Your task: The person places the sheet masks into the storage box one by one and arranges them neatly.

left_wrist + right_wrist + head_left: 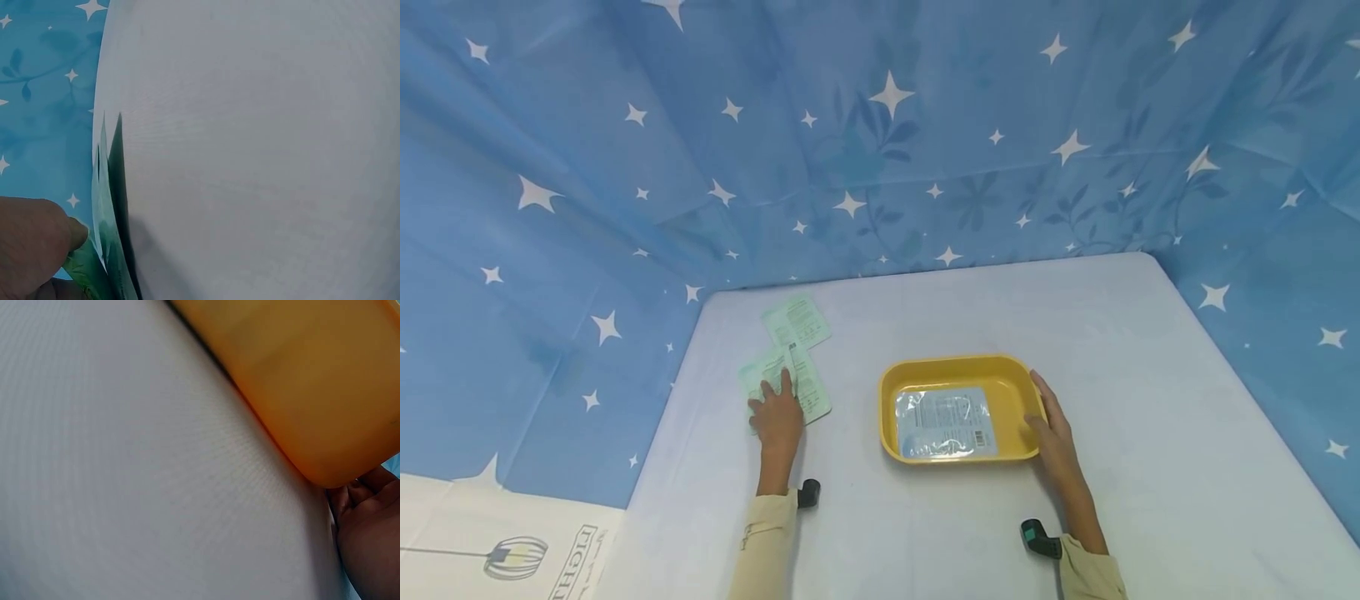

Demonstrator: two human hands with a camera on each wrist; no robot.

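Note:
My left hand point(778, 418) is at pale green flat packets point(808, 385) on the left of the table, gripping at least one of them by its near edge. In the left wrist view the thumb presses on a green packet point(90, 269), and several packet edges stand up beside it. On the right, my right hand point(1056, 433) grips the side of a yellow tray point(1015, 408), thumb over the rim and fingers outside. Inside the tray lies a shiny silver-blue packet point(946, 423) with printed text. The right wrist view shows the tray's outer wall point(312, 381) above the table.
Behind the held packets lies another pale green packet point(797, 320). The white table point(925, 533) is bordered by a blue star-patterned cloth point(850, 150). A printed cream cloth point(467, 525) hangs at the lower left.

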